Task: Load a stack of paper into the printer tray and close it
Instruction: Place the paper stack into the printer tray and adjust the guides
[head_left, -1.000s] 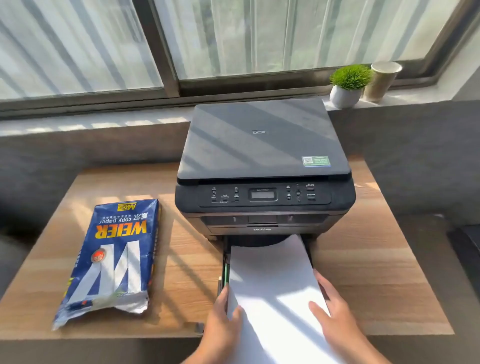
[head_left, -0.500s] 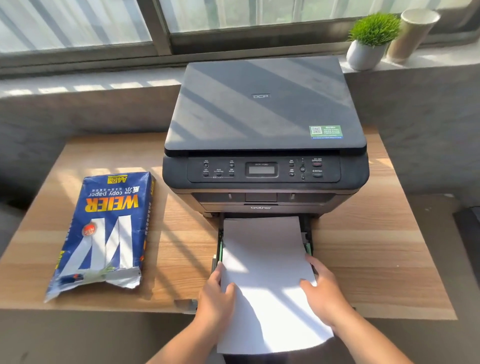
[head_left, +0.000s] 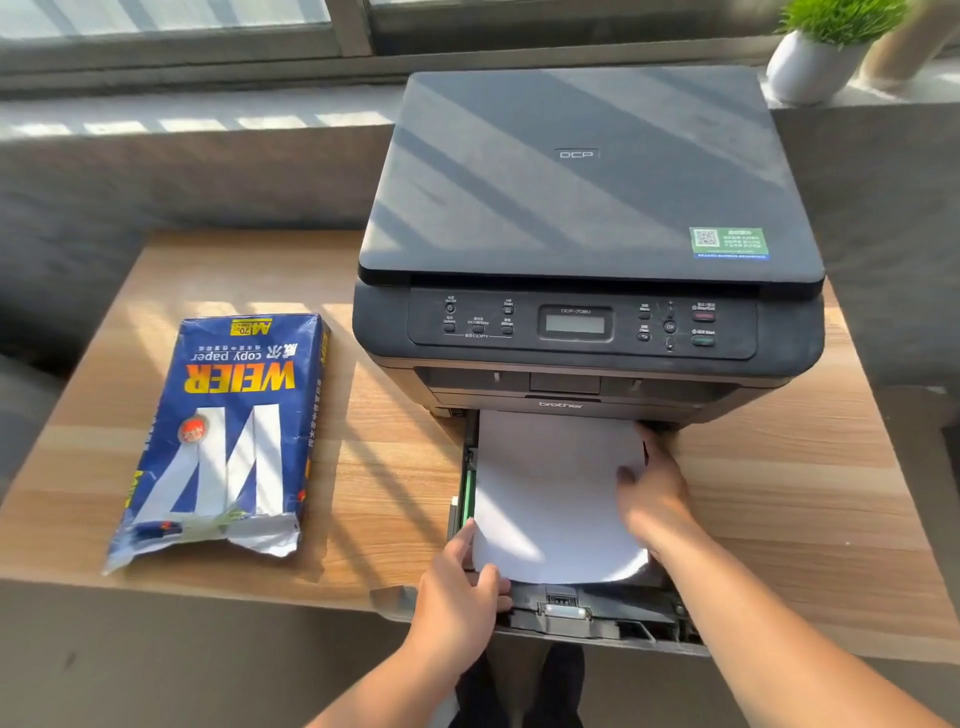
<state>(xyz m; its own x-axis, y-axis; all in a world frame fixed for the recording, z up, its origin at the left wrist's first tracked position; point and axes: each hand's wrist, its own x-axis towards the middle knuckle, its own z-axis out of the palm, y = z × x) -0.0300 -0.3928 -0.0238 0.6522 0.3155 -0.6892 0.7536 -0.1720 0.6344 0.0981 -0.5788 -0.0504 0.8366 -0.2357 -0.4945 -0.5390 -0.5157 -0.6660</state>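
Observation:
A dark grey printer (head_left: 587, 208) stands on the wooden table (head_left: 810, 499). Its paper tray (head_left: 582, 613) is pulled out over the table's front edge. A white stack of paper (head_left: 550, 493) lies in the tray, its far end under the printer body and its near right corner curled up. My left hand (head_left: 462, 587) grips the stack's near left corner, thumb on top. My right hand (head_left: 649, 493) rests on the stack's right edge, thumb on top of the sheets and fingers along the side.
An opened blue ream wrapper (head_left: 223, 441) marked copy paper lies on the table to the left of the printer. A small potted plant (head_left: 826, 47) and a cup (head_left: 909, 41) stand on the window sill at the back right. My feet show below the tray.
The paper stack has slid forward and down into the tray, so the tray's front end now shows. Both hands moved forward with it, the right further along the edge. The camera has come closer.

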